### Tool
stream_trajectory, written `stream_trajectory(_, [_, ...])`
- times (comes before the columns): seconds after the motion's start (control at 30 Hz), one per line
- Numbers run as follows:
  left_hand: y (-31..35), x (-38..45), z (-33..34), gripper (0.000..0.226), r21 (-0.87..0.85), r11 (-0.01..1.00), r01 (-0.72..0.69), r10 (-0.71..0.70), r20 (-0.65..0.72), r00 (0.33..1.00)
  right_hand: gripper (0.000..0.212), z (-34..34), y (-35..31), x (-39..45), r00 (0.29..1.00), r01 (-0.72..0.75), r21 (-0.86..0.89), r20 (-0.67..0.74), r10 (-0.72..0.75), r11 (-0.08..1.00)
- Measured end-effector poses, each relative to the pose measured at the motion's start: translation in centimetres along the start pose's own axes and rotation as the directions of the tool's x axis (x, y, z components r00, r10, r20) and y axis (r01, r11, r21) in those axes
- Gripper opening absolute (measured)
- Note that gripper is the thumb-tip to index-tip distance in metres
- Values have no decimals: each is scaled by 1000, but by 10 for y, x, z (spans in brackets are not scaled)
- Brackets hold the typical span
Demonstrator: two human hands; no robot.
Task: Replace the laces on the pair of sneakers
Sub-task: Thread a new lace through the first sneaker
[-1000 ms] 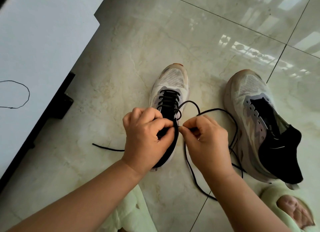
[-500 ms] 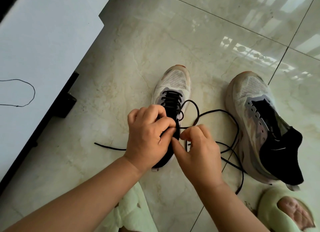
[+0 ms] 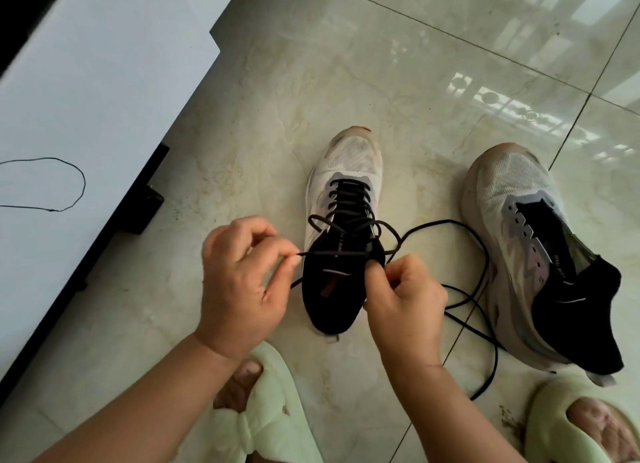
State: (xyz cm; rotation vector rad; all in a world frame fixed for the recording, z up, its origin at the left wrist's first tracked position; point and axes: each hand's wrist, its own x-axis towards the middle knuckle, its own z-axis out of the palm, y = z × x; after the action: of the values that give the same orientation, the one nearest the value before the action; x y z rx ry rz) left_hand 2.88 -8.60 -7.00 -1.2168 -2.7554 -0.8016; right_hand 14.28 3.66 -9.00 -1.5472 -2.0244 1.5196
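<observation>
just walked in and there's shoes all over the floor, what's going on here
A person is lacing a sneaker on the tiled floor. A black lace already crosses its eyelets; the left hand pinches one end and the right hand pinches it at the other side of the shoe, drawing it taut across the tongue. The slack trails off to the right. The second sneaker sits beside it with bare eyelets, not yet laced.

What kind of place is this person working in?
Probably a room at home. The floor is glossy marble-look floor tile, the person wears soft green slippers and is lacing a sneaker on the floor beside a white furniture panel.
</observation>
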Motion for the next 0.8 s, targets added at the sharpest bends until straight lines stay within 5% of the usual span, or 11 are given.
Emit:
stream_trajectory(0.23, [21,7,6,35,58,998,25,-30,80,996,14,-2,-7,5,998,67,-18,17,-67,998])
stream_trajectory(0.47, [44,30,29,2,120,990,-80,59,165,985,16,-3,-4,9,989,150,-27,15,-149,988])
stream_trajectory(0.8, [30,6,9,7,84,994,67,-74,80,994,25,2,-10,14,991,102,164,73,-115,981])
